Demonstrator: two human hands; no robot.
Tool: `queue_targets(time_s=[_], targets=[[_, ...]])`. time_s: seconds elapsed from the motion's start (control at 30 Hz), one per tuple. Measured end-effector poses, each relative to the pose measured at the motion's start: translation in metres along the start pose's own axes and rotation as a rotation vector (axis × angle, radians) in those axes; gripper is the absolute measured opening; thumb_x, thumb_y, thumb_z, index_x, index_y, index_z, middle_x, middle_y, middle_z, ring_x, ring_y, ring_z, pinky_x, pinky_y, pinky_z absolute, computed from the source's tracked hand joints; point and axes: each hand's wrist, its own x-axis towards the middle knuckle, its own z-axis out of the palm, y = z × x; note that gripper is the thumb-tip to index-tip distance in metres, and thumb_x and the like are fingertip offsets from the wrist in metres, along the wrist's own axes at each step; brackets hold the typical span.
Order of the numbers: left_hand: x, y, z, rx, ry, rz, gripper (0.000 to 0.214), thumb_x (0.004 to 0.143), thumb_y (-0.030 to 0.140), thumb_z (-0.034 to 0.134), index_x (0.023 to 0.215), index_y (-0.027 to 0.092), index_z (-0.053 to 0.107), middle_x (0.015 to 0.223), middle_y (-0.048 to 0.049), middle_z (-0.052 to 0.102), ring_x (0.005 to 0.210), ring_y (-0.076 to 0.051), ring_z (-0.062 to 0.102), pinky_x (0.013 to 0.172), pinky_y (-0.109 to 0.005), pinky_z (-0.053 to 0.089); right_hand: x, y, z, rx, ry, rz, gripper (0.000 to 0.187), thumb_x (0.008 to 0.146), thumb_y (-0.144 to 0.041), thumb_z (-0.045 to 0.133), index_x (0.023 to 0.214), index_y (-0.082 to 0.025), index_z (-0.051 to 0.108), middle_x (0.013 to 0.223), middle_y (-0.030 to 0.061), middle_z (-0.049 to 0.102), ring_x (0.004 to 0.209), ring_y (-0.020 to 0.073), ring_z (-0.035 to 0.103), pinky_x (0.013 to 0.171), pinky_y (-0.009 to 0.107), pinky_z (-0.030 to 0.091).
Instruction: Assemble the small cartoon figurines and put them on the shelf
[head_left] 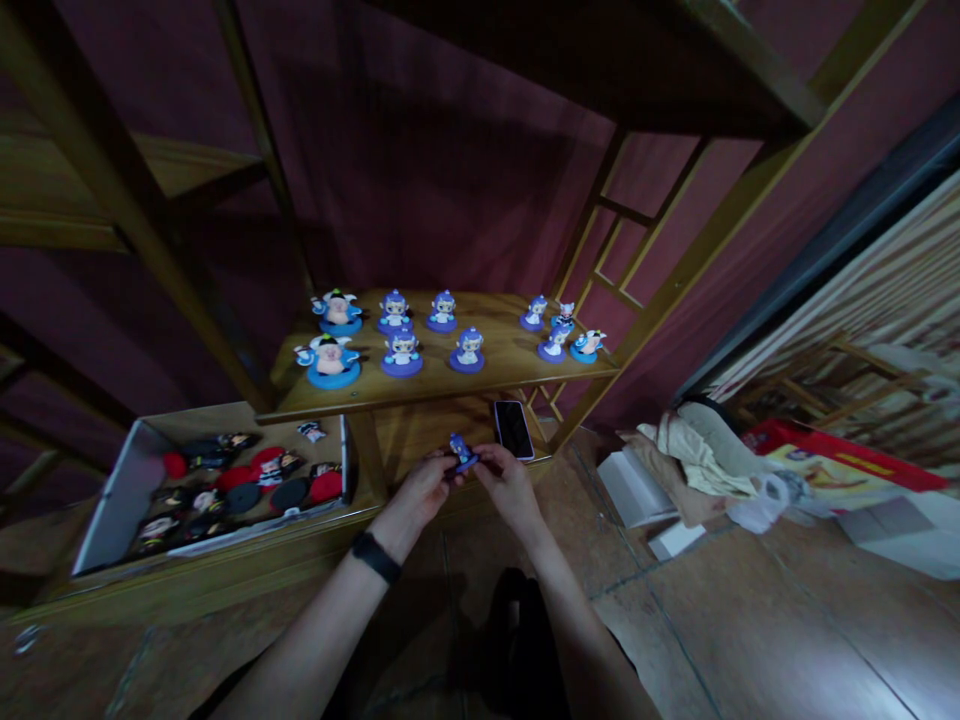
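Note:
A small purple figurine [460,450] on a round base is held between both hands, in front of the lower shelf. My left hand [426,487] grips the base from the left, fingers closed. From the right, my right hand [508,484] pinches the base's other edge. Above them, several figurines stand on the wooden shelf [442,393]: a pig figurine [330,358] on a blue base at the left, purple-haired figurines such as this one [402,350] in the middle, and smaller ones like the pig figurine [589,344] at the right.
An open box [112,510] with several dark and red figurines stands at the lower left. A phone [514,430] lies on the lower shelf. White boxes [637,486], cloth [694,450] and a red-yellow box [840,470] are on the tiled floor at right.

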Motion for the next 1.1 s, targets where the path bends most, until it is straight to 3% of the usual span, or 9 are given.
queue_targets(time_s=[0.2,0.47,0.7,0.9,1.1], targets=[[-0.002,0.001,0.002,-0.007,-0.036,-0.011,0.016,0.072,-0.005,0.056,0.073,0.008,0.066,0.070,-0.0081,0.067,0.055,-0.010,0.061,0.048,-0.018,0.045,0.002,0.000,-0.004,0.050,0.031,0.043,0.023,0.073,-0.028,0.062,0.095,-0.024,0.068,0.091,0.0018,0.070,0.085,0.0178,0.063,0.084,0.032,0.048],[-0.005,-0.001,0.003,-0.008,-0.039,0.015,0.019,0.072,-0.004,0.061,0.083,0.011,0.066,0.085,-0.0094,0.070,0.076,-0.016,0.067,0.067,-0.023,0.054,0.004,0.007,-0.003,0.287,0.075,0.238,0.028,0.071,-0.036,0.061,0.096,-0.023,0.065,0.086,0.0008,0.068,0.072,0.0143,0.063,0.063,0.026,0.051],[-0.006,-0.007,0.006,0.087,-0.091,0.116,0.015,0.068,0.003,0.067,0.080,0.011,0.064,0.082,-0.0077,0.069,0.076,-0.016,0.066,0.076,-0.029,0.053,0.007,0.010,0.000,0.296,0.082,0.288,0.034,0.064,-0.037,0.069,0.093,-0.020,0.065,0.079,0.0002,0.068,0.066,0.0134,0.063,0.063,0.027,0.052],[-0.009,-0.009,0.006,0.226,-0.138,0.151,0.033,0.057,0.003,0.073,0.087,0.013,0.064,0.087,-0.0044,0.069,0.076,-0.014,0.064,0.074,-0.026,0.049,0.010,0.018,-0.002,0.263,0.128,0.289,0.033,0.064,-0.037,0.067,0.091,-0.019,0.064,0.083,0.0008,0.067,0.067,0.0131,0.062,0.065,0.027,0.052],[-0.006,-0.013,0.007,0.364,-0.116,0.219,0.036,0.055,0.010,0.076,0.088,0.013,0.063,0.082,-0.0041,0.070,0.077,-0.016,0.065,0.078,-0.029,0.048,0.010,0.016,-0.002,0.269,0.121,0.306,0.028,0.062,-0.037,0.069,0.084,-0.020,0.063,0.077,-0.0003,0.066,0.066,0.0142,0.061,0.062,0.027,0.051]])
